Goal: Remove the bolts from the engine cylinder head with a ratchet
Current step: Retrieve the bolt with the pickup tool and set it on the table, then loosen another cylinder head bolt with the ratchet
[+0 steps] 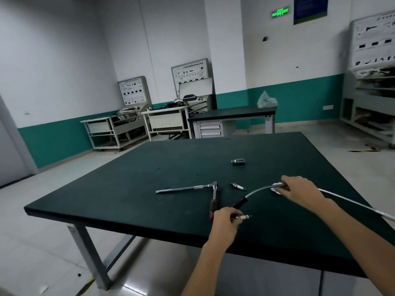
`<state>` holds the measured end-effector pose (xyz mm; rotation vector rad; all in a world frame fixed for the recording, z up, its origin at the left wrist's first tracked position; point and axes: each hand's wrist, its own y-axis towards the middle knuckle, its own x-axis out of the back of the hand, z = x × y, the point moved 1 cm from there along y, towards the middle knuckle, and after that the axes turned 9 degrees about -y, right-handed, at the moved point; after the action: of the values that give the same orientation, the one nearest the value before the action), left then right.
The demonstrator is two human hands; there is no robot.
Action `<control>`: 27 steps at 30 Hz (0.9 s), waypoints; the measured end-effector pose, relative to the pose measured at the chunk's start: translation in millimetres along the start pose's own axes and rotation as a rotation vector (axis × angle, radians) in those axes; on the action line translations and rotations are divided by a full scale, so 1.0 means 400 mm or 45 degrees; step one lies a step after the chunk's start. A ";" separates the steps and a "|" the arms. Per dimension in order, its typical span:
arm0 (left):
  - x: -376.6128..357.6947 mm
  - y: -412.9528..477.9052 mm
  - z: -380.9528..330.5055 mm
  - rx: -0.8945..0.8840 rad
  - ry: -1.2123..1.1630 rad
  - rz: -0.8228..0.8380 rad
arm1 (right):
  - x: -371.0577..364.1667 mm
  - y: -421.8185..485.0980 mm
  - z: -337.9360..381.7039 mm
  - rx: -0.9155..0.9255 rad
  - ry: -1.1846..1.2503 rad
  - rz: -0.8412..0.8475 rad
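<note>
Green sign [280,12] (unreadable), left hand [224,220] pinching likely spark plug [243,216], right hand [299,190] gripping flexible shaft [258,191]

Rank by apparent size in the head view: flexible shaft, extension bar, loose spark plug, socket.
Flexible shaft; extension bar; then loose spark plug and socket, which look alike, the socket lying farther away.

Left hand [224,220], right hand [300,191], both curled.
</note>
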<state>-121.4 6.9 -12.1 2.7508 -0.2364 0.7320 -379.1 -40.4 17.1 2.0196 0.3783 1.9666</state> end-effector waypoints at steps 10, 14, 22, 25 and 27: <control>-0.081 0.022 -0.005 -0.017 -0.081 -0.109 | -0.128 -0.006 -0.012 0.079 0.031 0.049; -0.091 0.031 -0.001 -0.046 0.027 -0.094 | -0.155 -0.007 -0.003 0.082 0.051 0.073; -0.109 0.047 -0.012 -0.105 0.317 -0.178 | -0.141 -0.018 0.019 0.131 0.349 -0.207; -0.124 0.048 -0.018 -0.196 0.482 -0.176 | -0.136 -0.022 0.022 0.125 0.244 -0.287; -0.127 0.046 -0.020 -0.272 0.570 -0.183 | -0.135 -0.023 0.025 0.122 0.144 -0.340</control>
<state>-172.9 -3.8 -27.2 2.3024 -0.0180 1.1769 -370.6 -53.1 -36.3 1.8070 0.7406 1.9309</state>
